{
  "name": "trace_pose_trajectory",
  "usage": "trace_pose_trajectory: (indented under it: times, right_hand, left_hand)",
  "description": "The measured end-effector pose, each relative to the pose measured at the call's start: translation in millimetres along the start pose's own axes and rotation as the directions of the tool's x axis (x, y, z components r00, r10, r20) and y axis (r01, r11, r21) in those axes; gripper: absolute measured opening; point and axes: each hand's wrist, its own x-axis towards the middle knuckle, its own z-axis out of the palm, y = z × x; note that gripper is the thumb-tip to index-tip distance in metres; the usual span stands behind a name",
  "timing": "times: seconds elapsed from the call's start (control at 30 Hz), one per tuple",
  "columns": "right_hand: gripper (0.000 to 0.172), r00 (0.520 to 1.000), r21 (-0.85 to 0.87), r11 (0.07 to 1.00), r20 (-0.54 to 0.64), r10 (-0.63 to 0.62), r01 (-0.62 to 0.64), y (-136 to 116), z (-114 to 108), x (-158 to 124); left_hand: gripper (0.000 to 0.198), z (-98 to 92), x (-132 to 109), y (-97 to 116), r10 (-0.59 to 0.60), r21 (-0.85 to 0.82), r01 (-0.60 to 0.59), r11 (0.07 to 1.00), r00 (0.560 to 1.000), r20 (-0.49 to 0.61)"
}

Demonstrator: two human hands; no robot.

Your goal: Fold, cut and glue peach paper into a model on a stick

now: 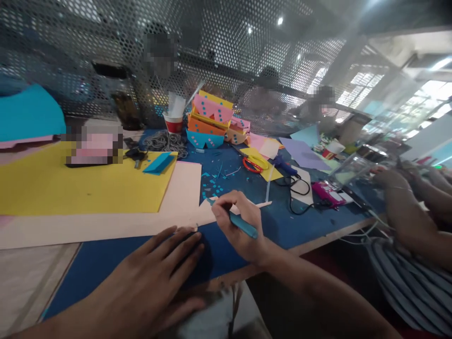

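My left hand [155, 273] lies palm down at the table's front edge, fingers stretched, its fingertips at the lower edge of a pale pink paper [183, 212]. To its right, my right hand [242, 226] grips a blue pen [244, 225] between thumb and fingers. The pen's tip end points up and left, over a pale paper piece beside small blue paper squares [215, 186]. A large yellow sheet [116, 188] rests on the pink paper at the left, with blue strips [158, 163] on its corner.
Behind stand folded paper masks [208, 117], a red-and-white cup [173, 121] and grey cord [165, 142]. Scissors [254, 164], a blue glue gun [285, 165] with its black cable and a magenta device [328, 194] lie at right. Another person's arm [406, 202] reaches in there.
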Motion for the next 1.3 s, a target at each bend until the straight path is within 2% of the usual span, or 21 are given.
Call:
trace_pose_trajectory:
  times: [0.13, 0.23, 0.33, 0.37, 0.43, 0.53, 0.63, 0.73, 0.8, 0.93, 1.1, 1.3]
  right_hand:
    - [0.006, 1.0, 0.031, 1.0, 0.013, -0.001, 0.0, 1, -1, 1]
    - [0.005, 0.999, 0.059, 0.998, 0.009, 0.034, -0.035, 0, -7, 5]
    - [0.007, 0.997, 0.083, 0.994, -0.008, 0.077, -0.076, -2, -22, 17]
    - [0.011, 0.996, 0.087, 0.992, 0.006, 0.088, -0.088, -2, -28, 23]
    - [0.017, 0.995, 0.108, 0.989, 0.017, 0.097, -0.098, 1, -39, 35]
    - [0.019, 0.996, 0.1, 0.991, -0.004, 0.088, -0.087, 13, -48, 54]
    - [0.021, 1.0, 0.028, 0.999, -0.003, 0.022, -0.022, 34, -47, 71]
    - [0.021, 0.997, -0.125, 0.99, 0.019, -0.07, 0.072, 59, -43, 82]
    - [0.019, 0.993, -0.203, 0.972, 0.022, -0.118, 0.12, 75, -42, 85]
    - [0.019, 0.991, -0.251, 0.959, -0.011, -0.136, 0.129, 100, -45, 83]
    - [0.015, 0.991, -0.276, 0.952, 0.048, -0.127, 0.135, 110, -52, 76]
    - [0.021, 0.988, -0.23, 0.965, 0.112, -0.104, 0.128, 104, -54, 75]
  left_hand:
    - [0.045, -13.6, 8, -15, 0.071, 0.02, -0.07, 0.997, 0.997, -0.039]
    - [0.036, -22.7, 17, -37, -0.001, 0.032, 0.004, 0.999, 0.997, -0.076]
    - [0.035, -23.4, 23, -71, -0.219, 0.027, 0.221, 0.975, 0.975, -0.039]
    - [0.037, -21.6, 25, -84, -0.315, 0.026, 0.316, 0.949, 0.949, -0.034]
    - [0.04, -15.9, 29, -109, -0.49, 0.04, 0.489, 0.871, 0.87, 0.049]
    - [0.038, -3.4, 41, -140, -0.555, 0.076, 0.55, 0.831, 0.829, 0.067]
    - [0.03, 14.3, 64, -161, -0.534, 0.072, 0.529, 0.845, 0.838, 0.108]
    - [0.025, 39.8, 96, -178, -0.498, 0.057, 0.496, 0.867, 0.855, 0.143]
    - [0.037, 60.0, 116, -188, -0.476, 0.051, 0.474, 0.879, 0.865, 0.161]
    - [0.039, 98.5, 145, -205, -0.468, 0.045, 0.468, 0.883, 0.867, 0.173]
    - [0.039, 129.4, 153, -215, -0.497, -0.01, 0.507, 0.862, 0.848, 0.182]
    - [0.037, 140.0, 147, -224, -0.552, -0.204, 0.578, 0.79, 0.816, 0.174]
